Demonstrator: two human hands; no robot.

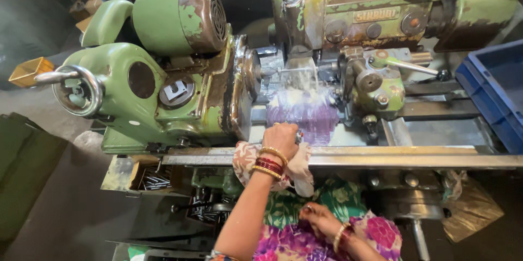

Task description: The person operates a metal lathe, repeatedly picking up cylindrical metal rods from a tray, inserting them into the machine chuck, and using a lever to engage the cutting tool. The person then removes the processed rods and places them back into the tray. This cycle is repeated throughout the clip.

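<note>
At the green grinding machine [180,76], her left hand [283,137] gripped a patterned cloth [246,158] over the steel rail's [408,157] edge; right hand [320,218] rested loosely curled, empty, against her lap.

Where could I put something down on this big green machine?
The flat grey bed between the small green block and the blue crate looks bare. Around the left hand, where coolant splashes by the purple cloth, it is crowded.

Bare-armed person wearing gold and red bangles on the left wrist [269,161], gold bangles on the right wrist [341,235], and green-and-purple floral clothing [305,223].
</note>
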